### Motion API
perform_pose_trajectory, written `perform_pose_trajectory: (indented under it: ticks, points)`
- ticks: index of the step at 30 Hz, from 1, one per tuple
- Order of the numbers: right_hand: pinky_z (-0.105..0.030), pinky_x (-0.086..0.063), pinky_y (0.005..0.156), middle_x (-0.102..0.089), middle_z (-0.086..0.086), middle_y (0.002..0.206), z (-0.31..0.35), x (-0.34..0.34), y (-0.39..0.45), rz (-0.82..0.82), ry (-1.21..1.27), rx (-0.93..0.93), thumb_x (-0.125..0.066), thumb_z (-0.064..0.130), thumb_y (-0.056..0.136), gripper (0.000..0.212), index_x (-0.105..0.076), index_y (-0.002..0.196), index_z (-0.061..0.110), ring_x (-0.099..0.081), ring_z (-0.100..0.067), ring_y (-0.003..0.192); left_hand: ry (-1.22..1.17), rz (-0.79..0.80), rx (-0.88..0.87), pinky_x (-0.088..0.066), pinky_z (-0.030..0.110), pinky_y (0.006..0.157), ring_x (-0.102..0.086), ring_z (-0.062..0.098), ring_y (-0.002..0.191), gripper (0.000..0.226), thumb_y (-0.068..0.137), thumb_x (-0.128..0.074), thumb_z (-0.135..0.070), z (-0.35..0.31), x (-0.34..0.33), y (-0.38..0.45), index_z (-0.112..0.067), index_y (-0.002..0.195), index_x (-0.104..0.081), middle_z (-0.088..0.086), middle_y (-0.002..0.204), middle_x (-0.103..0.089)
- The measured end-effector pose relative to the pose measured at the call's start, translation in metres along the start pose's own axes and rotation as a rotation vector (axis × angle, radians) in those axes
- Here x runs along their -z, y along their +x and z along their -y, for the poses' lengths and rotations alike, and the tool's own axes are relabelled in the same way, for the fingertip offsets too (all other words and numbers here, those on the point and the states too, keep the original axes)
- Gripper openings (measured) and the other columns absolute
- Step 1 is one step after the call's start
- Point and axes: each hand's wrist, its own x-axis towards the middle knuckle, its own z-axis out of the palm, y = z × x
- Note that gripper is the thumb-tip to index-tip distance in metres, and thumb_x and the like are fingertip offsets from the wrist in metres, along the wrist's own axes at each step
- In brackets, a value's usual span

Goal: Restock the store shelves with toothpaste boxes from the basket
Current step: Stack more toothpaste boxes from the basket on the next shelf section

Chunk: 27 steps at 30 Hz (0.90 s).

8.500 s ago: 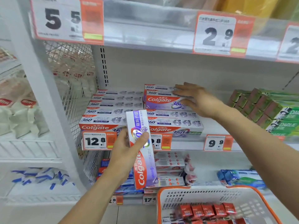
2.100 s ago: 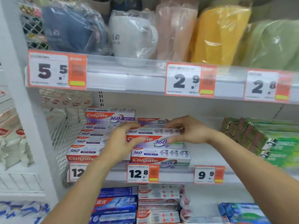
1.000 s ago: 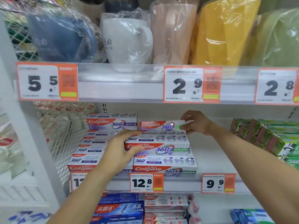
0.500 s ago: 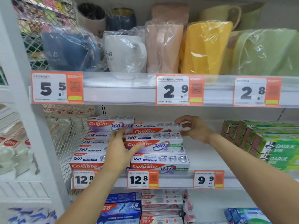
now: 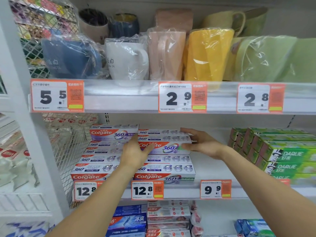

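Head view, our left hand (image 5: pixel 135 155) and right hand (image 5: pixel 203 144), fingers extended, bracket both ends of the upper Colgate 360 box (image 5: pixel 166 147), stacked on the middle shelf (image 5: pixel 184 190).

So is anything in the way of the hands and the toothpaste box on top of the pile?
No. The left hand and right hand are already at the two ends of the Colgate box atop the right stack, and nothing visible sits between them and it.
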Motion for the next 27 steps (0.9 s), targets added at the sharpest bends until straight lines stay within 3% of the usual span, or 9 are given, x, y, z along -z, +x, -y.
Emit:
perform_pose_trajectory:
  ticks: [4,7,8,13,20,24,27]
  points:
    - [-0.005,-0.047,0.081,-0.059,0.022,0.122,-0.002,-0.002,0.002,-0.015,-0.06,0.007,-0.07,0.013,0.092,0.068,-0.038,0.151,0.027,-0.06,0.019,0.095,-0.012,0.02,-0.01,-0.049,0.032,0.096,-0.064,0.025,0.115,0.048,0.09,-0.073,-0.034,0.001,0.002,0.004,-0.014,0.131,-0.06,0.003,0.125,-0.069]
    - [-0.025,-0.039,0.111,-0.049,0.017,0.145,-0.005,-0.007,0.002,-0.037,-0.125,0.002,-0.069,0.025,0.094,0.078,-0.024,0.157,0.03,-0.052,-0.005,0.13,-0.011,0.033,-0.013,-0.043,0.022,0.088,-0.064,0.024,0.113,0.042,0.092,-0.071,-0.023,0.004,0.004,0.001,-0.011,0.131,-0.061,0.004,0.122,-0.07]
    - [-0.03,-0.035,0.115,-0.044,0.013,0.151,-0.006,-0.008,0.001,-0.05,-0.143,0.005,-0.068,0.026,0.095,0.08,-0.02,0.158,0.029,-0.048,-0.011,0.135,-0.009,0.036,-0.021,-0.042,0.021,0.087,-0.065,0.024,0.112,0.041,0.092,-0.07,-0.021,0.006,0.004,0.0,-0.011,0.13,-0.061,0.004,0.121,-0.07]
    - [-0.013,-0.035,0.098,-0.049,0.014,0.144,-0.005,-0.016,-0.001,-0.067,-0.261,0.038,-0.06,0.029,0.1,0.073,-0.018,0.159,0.027,-0.052,-0.003,0.123,-0.014,0.038,-0.03,-0.044,0.022,0.084,-0.068,0.023,0.105,0.034,0.091,-0.072,-0.021,0.009,0.01,-0.003,-0.014,0.124,-0.065,0.002,0.116,-0.073]
    - [-0.027,-0.047,0.106,-0.062,0.003,0.137,-0.014,-0.013,-0.001,-0.128,-0.282,0.061,-0.072,0.027,0.091,0.073,-0.034,0.154,0.029,-0.065,-0.007,0.115,0.002,0.049,-0.037,-0.045,0.021,0.08,-0.069,0.021,0.102,0.039,0.088,-0.075,-0.029,0.013,0.015,-0.003,-0.016,0.124,-0.066,0.001,0.116,-0.074]
    - [-0.024,-0.048,0.104,-0.058,0.001,0.142,-0.012,-0.017,-0.008,-0.162,-0.271,0.062,-0.075,0.026,0.089,0.075,-0.035,0.153,0.031,-0.065,-0.011,0.116,0.042,0.094,-0.034,-0.045,0.02,0.082,-0.067,0.02,0.104,0.042,0.089,-0.074,-0.031,0.014,0.017,-0.002,-0.017,0.127,-0.064,0.001,0.119,-0.072]
    - [-0.024,-0.048,0.1,-0.049,0.002,0.148,-0.01,-0.022,-0.02,-0.232,-0.259,0.053,-0.077,0.031,0.087,0.083,-0.03,0.156,0.029,-0.058,-0.02,0.127,0.023,0.09,0.018,-0.047,0.024,0.084,-0.065,0.022,0.107,0.047,0.089,-0.073,-0.033,0.011,0.02,-0.005,-0.012,0.128,-0.06,0.004,0.123,-0.069]
